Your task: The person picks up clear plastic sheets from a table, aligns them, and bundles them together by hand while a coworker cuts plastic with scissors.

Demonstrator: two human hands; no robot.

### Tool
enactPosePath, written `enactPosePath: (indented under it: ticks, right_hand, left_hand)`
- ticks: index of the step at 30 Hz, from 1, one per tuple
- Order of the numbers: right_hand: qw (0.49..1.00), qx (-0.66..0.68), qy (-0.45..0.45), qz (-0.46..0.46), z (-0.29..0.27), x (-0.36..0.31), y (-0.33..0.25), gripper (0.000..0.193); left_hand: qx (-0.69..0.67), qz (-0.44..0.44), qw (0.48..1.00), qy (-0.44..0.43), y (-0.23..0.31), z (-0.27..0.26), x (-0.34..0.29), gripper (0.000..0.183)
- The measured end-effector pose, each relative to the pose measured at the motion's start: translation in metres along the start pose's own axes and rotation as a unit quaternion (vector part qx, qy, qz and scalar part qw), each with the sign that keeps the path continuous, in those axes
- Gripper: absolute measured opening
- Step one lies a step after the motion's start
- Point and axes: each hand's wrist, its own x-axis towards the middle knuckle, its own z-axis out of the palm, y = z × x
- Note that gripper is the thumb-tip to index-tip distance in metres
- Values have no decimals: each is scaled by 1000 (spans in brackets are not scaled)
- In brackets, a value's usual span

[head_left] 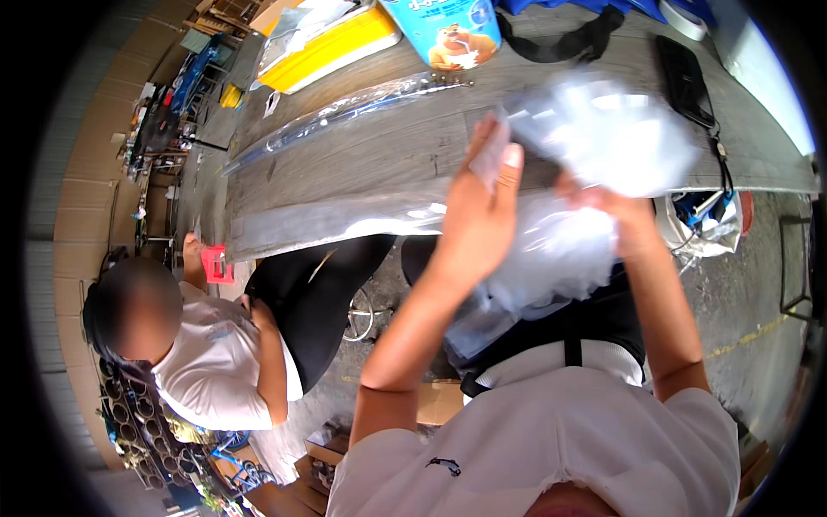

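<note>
Clear plastic (633,138) bunched in the right hand (616,211)

Far left of the fingers is a co-worker (215,370); nearer, beyond the left fingertips, lie a yellow box (336,53) and wrapped rods (345,115). At the left hand (478,220), film shows between thumb and fingers; blur hides whether they pinch it. The right fingers clamp the plastic, which flares above and spills below them. Rightward: black case (683,77), white sack (722,231).

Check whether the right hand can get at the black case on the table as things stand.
Probably not straight away: the right hand looks busy gripping clear plastic. Otherwise the way seems free: the black case lies uncovered, with bare tabletop beside it.
</note>
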Motion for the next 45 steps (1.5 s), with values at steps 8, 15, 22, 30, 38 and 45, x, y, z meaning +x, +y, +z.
enactPosePath:
  ticks: [8, 15, 22, 30, 38, 45]
  right_hand:
    - [999, -11, -25, 40, 54, -5, -17, 73]
    - [1000, 26, -16, 3, -22, -7, -32, 38]
    - [980, 145, -75, -112, -55, 7, -42, 27]
    - [993, 62, -57, -84, -73, 8, -33, 35]
    - [991, 40, -47, -119, -57, 7, -36, 27]
    - [989, 89, -6, -122, -53, 7, -35, 49]
  left_hand:
    - [242, 43, 966, -83, 34, 6, -7, 47]
    - [112, -7, 983, -142, -12, -17, -91, 54]
    - [205, -312, 837, -400, -94, -109, -189, 78]
    - [643, -16, 699, 313, -81, -242, -83, 89]
    - [594, 118, 774, 187, -141, -248, -4, 18]
    - [550, 187, 804, 126, -94, -144, 9, 20]
